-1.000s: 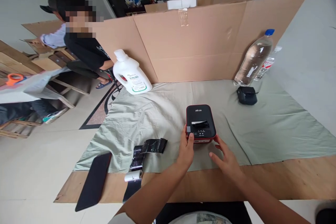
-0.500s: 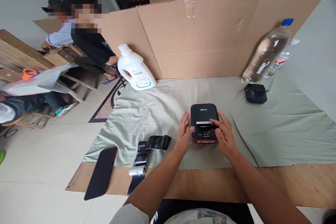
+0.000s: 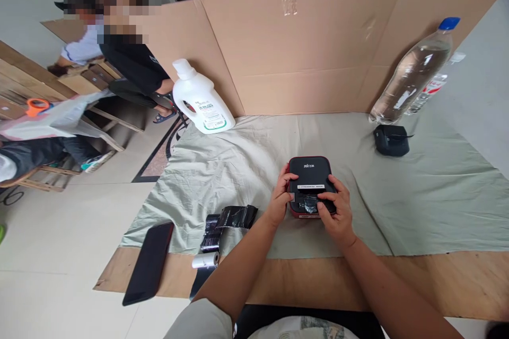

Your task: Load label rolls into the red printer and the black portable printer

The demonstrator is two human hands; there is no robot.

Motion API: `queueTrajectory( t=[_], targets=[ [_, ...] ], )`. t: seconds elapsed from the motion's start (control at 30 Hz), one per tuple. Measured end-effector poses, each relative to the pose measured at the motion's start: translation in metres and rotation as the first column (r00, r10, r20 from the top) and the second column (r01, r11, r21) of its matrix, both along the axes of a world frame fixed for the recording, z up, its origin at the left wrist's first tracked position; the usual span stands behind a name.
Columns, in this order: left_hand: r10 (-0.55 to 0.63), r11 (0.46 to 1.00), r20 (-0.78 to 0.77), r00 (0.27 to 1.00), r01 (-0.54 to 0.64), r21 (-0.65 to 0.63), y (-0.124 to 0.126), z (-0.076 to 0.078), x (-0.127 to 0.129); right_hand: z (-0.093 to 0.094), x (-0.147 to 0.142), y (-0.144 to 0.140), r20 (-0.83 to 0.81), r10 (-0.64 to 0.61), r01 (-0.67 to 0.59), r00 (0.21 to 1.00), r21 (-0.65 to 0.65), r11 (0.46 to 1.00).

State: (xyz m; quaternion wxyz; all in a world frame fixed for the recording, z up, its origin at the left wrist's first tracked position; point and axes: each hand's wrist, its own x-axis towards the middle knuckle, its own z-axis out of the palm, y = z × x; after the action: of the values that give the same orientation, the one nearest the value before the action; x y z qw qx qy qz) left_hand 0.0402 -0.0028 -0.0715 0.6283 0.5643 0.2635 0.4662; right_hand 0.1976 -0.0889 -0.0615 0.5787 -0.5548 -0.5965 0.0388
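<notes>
Black device [image 3: 312, 171] with red sides before us on the cloth-covered tabletop [image 3: 421, 273], our left hand [image 3: 280, 198] touching its left edge, our right hand [image 3: 337, 214] with thumb and fingers at its shiny dark strip [image 3: 309, 203], whether either grip is closed we cannot tell, white bottle [image 3: 204, 103] beyond.

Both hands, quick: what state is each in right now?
Left hand: partly open, curved against the left side of the small machine.
Right hand: thumb and fingers at the dark strip; can't tell if it's pinched.
</notes>
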Motion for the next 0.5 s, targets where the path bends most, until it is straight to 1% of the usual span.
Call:
queueTrajectory(
  t=[0.1,0.17,0.3,0.4,0.5],
  targets=[
    [0.002,0.999,-0.051,0.999,0.0,0.033,0.002,-0.003,0.0,0.0,-0.001,-0.001,-0.013,-0.007,0.007,1.0,-0.016,1.0],
    [0.007,0.998,-0.053,0.999,-0.004,0.062,0.003,-0.004,0.001,0.0,-0.002,-0.001,-0.026,-0.019,0.018,0.999,-0.033,0.999],
    [-0.005,0.995,-0.052,0.999,0.011,0.098,0.004,-0.001,0.0,-0.001,-0.004,-0.002,-0.047,-0.036,0.033,0.998,-0.065,0.997],
    [-0.049,0.998,-0.078,0.996,0.051,0.029,0.005,0.005,-0.001,-0.006,-0.005,-0.001,-0.111,-0.011,0.004,0.994,-0.06,0.998],
    [-0.101,0.992,-0.031,0.994,0.099,-0.073,0.006,0.011,-0.001,-0.012,-0.005,-0.001,-0.224,0.03,-0.043,0.974,-0.057,0.997]
  ],
)
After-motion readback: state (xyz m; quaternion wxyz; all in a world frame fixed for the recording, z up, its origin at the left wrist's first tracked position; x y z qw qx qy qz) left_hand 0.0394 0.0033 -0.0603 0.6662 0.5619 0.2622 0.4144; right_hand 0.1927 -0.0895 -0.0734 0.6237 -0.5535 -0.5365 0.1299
